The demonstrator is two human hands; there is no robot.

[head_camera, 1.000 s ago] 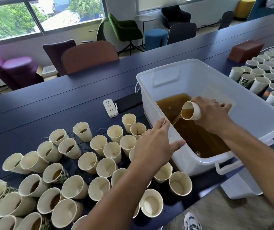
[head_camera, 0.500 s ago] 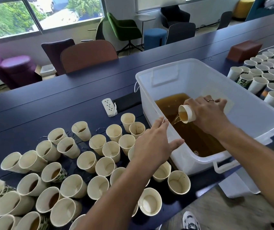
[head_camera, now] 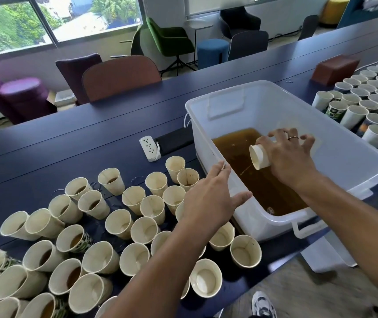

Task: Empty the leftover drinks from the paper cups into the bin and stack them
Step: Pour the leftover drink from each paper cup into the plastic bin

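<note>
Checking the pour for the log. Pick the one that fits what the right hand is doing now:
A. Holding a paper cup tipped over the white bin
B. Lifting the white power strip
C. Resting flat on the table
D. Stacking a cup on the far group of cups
A: the right hand grips a paper cup tilted mouth-down over the brown liquid inside the white bin.
</note>
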